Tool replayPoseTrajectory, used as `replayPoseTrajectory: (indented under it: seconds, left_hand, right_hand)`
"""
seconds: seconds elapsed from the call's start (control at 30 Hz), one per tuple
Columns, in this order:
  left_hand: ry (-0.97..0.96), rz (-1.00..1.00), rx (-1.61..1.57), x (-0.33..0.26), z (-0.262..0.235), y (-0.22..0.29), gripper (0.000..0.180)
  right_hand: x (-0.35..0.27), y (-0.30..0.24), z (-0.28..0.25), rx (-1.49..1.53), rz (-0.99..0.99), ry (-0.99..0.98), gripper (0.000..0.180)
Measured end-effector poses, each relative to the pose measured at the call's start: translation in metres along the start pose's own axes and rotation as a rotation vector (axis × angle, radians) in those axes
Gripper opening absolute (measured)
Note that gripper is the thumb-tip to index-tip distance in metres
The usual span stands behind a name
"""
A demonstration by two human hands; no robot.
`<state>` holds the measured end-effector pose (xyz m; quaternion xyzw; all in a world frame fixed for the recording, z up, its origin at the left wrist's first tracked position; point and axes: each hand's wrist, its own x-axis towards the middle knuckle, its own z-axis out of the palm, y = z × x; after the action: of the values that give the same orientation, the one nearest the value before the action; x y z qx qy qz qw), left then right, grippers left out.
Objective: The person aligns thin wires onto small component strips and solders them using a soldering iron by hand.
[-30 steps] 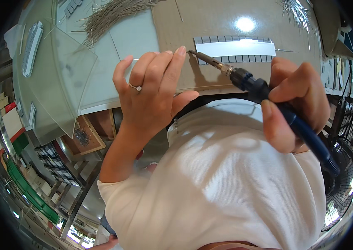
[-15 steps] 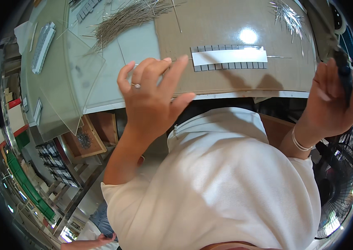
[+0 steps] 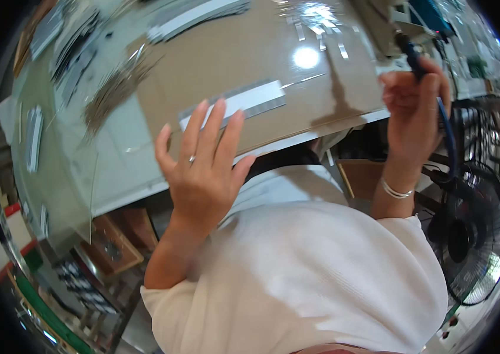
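My left hand is flat and spread, fingers pointing up, over the near edge of the brown worktop. It wears a ring and holds nothing. Its fingertips reach a long white strip with a dark toothed edge lying on the brown surface. My right hand is raised at the right end of the table, closed around a blue-handled soldering-type tool with its dark tip pointing up and its blue cord running down past my wrist. A bracelet sits on that wrist.
A bundle of thin wires lies at the left on a pale glass sheet. Small metal strips are scattered at the back. A black floor fan stands at the right. Shelves and a wooden box lie below the table's left end.
My right hand has carried the blue tool away from the white strip, up and out to the right end of the table. My left hand stays spread by the strip.
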<state>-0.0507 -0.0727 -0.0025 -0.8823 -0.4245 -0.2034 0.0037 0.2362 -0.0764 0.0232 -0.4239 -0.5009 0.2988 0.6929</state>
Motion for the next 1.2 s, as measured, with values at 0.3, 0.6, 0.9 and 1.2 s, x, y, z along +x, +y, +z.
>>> replayPoseTrajectory:
  seconds: [0.3,0.6,0.9,1.2]
  left_hand:
    - [0.052,0.124,0.126,-0.014,0.015,-0.004,0.053]
    - [0.092,-0.072,0.177,-0.023,0.001,-0.013,0.058]
    - [-0.015,-0.124,0.261,-0.046,-0.011,-0.022,0.061]
    - [0.084,0.086,0.138,-0.019,0.01,0.002,0.04]
  right_hand:
    - [0.01,0.03,-0.003,-0.746,-0.258,-0.082,0.027]
    - [0.011,0.057,-0.005,-0.799,-0.322,-0.093,0.024]
    - [0.014,0.057,-0.001,-0.78,-0.383,-0.127,0.018]
    - [0.009,0.06,0.002,-0.692,-0.267,0.083,0.026]
